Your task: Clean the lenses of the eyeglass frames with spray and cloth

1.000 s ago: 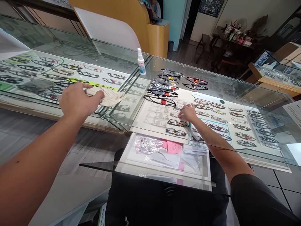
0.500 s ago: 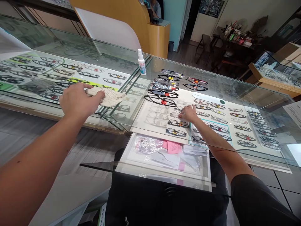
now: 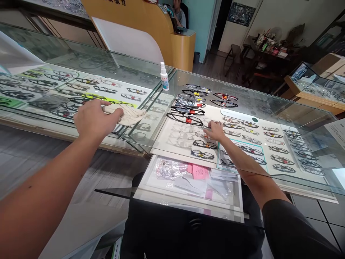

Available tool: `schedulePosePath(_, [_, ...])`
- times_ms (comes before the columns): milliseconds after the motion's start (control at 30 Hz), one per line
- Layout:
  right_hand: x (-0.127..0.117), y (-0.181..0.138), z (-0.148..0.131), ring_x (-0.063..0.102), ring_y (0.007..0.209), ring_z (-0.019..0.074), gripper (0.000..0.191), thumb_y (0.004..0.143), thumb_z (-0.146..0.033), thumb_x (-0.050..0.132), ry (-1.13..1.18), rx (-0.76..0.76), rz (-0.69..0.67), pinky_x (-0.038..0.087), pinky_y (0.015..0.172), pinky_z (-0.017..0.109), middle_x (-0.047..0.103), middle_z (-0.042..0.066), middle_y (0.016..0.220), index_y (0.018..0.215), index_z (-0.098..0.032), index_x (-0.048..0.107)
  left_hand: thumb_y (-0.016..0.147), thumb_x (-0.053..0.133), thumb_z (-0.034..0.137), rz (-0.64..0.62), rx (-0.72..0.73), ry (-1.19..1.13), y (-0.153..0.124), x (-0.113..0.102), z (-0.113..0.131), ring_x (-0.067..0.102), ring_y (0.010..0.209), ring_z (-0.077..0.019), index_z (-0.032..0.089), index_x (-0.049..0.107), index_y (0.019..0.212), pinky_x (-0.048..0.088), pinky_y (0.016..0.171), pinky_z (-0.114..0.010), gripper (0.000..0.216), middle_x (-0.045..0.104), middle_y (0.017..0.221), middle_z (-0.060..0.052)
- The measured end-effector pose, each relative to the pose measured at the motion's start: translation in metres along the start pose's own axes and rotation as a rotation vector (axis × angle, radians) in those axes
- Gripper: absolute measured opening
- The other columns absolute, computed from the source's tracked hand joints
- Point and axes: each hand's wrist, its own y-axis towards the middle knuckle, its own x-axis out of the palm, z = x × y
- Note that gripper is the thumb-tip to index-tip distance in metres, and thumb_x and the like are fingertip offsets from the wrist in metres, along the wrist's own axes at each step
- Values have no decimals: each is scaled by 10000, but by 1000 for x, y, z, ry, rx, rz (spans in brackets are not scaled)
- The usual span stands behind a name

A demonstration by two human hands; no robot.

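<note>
My left hand (image 3: 94, 117) is closed around a folded cream cloth (image 3: 132, 114), resting over the left glass case. Inside the right-hand case, under its glass top, my right hand (image 3: 215, 130) has its fingers curled on a thin-framed pair of eyeglasses (image 3: 207, 122); the fingers partly hide the frame. Nearer to me lie dark-framed eyeglasses (image 3: 205, 144) and another pair with a yellow tag (image 3: 202, 154). On top of the glass, several black-framed eyeglasses (image 3: 185, 118) with red tags lie in a column, left of and beyond my right hand.
A white spray bottle (image 3: 164, 77) stands on the glass near where the cases meet. In front of me a pulled-out drawer (image 3: 239, 196) holds plastic bags and pink paper. A tilted glass panel (image 3: 113, 192) crosses it. Another person (image 3: 180, 14) sits behind the wooden counter.
The view has shifted slightly. My right hand has moved a little farther in, its fingers now over the thin-framed eyeglasses. My left hand still grips the cloth.
</note>
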Motion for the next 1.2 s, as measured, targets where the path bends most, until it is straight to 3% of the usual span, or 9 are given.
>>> schedulePosePath(333, [11, 12, 4, 459, 1477, 410, 535, 1003, -655, 458, -91, -24, -46, 147, 1300, 631, 741, 188, 1303, 1174, -192, 665, 888, 608, 613, -8, 3, 14, -1, -3, 0, 619, 1349, -424, 178, 702, 1372, 479, 1164, -609, 657, 708, 1373, -190])
schedulePosePath(667, [5, 7, 5, 358, 1584, 413, 592, 1049, -589, 413, -216, -120, -89, 74, 1331, 657, 657, 184, 1542, 1329, -169, 723, 880, 581, 631, -8, 15, 13, -2, -3, 0, 613, 1323, -429, 183, 697, 1357, 467, 1147, -591, 664, 702, 1379, -202])
schedulePosePath(1200, [1, 5, 6, 399, 1583, 389, 582, 1082, -571, 389, -224, -124, -134, 183, 1320, 618, 654, 141, 1572, 1374, -184, 711, 895, 586, 632, -28, 7, 3, -2, -6, 1, 603, 1367, -442, 173, 684, 1383, 465, 1161, -599, 677, 694, 1400, -205])
